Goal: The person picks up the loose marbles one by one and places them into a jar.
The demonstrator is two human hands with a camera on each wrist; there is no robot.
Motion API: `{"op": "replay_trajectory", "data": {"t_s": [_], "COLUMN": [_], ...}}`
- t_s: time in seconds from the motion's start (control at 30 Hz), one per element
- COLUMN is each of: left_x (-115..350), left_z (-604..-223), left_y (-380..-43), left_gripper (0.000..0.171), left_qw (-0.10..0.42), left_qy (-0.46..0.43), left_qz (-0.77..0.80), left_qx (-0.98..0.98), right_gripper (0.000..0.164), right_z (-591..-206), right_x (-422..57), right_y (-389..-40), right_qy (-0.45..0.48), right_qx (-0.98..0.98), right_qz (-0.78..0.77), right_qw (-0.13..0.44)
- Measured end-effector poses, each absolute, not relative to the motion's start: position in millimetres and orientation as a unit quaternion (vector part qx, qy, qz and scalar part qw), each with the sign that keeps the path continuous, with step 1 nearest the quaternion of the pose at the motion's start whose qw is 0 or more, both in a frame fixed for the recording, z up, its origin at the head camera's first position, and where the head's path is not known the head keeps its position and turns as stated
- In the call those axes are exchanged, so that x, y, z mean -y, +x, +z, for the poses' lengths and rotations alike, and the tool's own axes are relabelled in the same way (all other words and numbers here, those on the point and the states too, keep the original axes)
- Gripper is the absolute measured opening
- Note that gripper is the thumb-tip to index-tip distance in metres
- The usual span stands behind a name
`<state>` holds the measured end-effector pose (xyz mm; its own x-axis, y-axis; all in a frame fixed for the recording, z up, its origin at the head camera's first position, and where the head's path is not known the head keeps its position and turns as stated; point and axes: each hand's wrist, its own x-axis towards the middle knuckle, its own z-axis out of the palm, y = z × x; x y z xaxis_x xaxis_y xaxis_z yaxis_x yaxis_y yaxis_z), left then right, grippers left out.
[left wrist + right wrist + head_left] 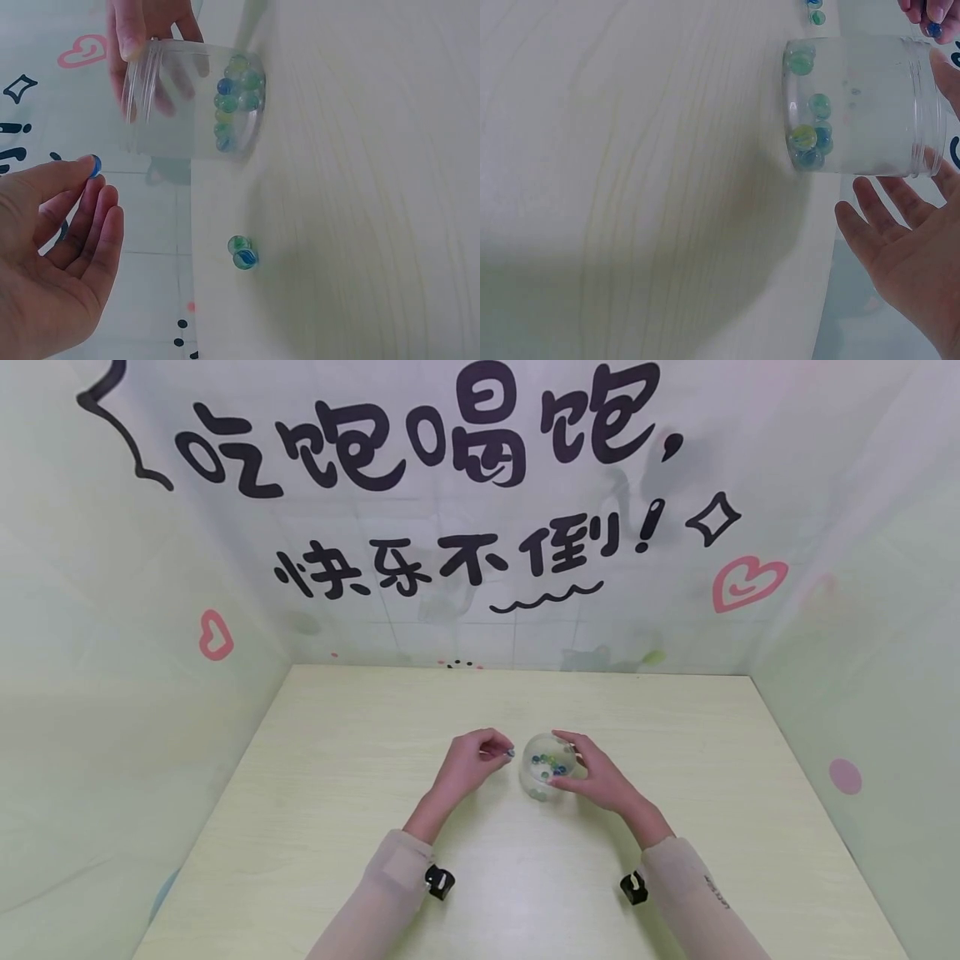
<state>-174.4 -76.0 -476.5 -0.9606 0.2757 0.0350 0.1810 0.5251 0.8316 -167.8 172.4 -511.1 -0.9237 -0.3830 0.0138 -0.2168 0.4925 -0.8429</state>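
Between thumb and fingertips my left hand (469, 765) pinches a blue glass marble (94, 166), held just left of a clear round jar (866, 109) and apart from it. The jar stands upright and without a lid. Several green, blue and yellow marbles (238, 99) lie on its bottom. My right hand (606, 782) holds the jar near the rim from the right side, thumb in front and fingers behind. In the left wrist view, two loose marbles (243, 253) rest close together on the table outside the jar; the head view does not show them clearly.
The pale wood-grain table (300, 827) is bounded by hanging printed cloth (450, 635) at the back and both sides. Dark writing and pink hearts mark the cloth. Each sleeve carries a black wrist device (439, 882) near the cuff.
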Motion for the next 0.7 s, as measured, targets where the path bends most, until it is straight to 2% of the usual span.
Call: {"op": "replay_trajectory", "data": {"t_s": [0.7], "left_x": [56.8], "left_z": [-470.9], "left_y": [-174.0], "left_gripper": [0.015], "left_qw": [0.064], "left_qy": [0.154], "left_qz": [0.464], "left_qx": [-0.87], "right_gripper": [0.076], "right_z": [-511.4], "right_x": [-173.0], "right_y": [-167.1], "right_qy": [-0.179], "right_qx": [-0.853], "right_qz": [-0.483], "right_qw": [0.086]}}
